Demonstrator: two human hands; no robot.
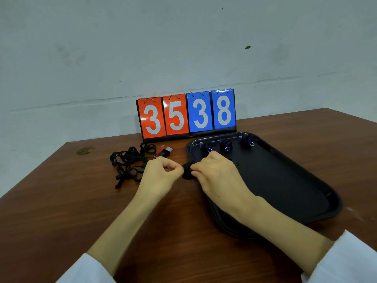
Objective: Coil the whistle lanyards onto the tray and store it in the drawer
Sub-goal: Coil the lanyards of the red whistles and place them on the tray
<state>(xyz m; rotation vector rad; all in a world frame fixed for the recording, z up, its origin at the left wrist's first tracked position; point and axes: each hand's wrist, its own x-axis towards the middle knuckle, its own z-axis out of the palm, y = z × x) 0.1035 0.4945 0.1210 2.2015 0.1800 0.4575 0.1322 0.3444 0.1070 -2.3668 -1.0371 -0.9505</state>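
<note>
Both hands meet just above the table [61,201], at the near left rim of the black tray [285,190]. Between them is a small, tightly wound black coiled lanyard [187,170].

The left hand [161,172] has its fingers [173,165] curled in, thumb and forefinger pressed together in a pinch at the coil's left side. The right hand [216,172] comes over the tray's edge. Its fingers [199,166] are bent and closed on the coil's right side, so part of the coil is hidden behind them.

Three finished coils [226,145] sit in a row along the tray's far edge, each with a small ring showing. To the left on the table lies a tangle of loose black lanyards [128,162], with a red whistle [163,152] at its far right end. A flip scoreboard [186,115] reading 35 and 38 stands at the far edge against the wall.
</note>
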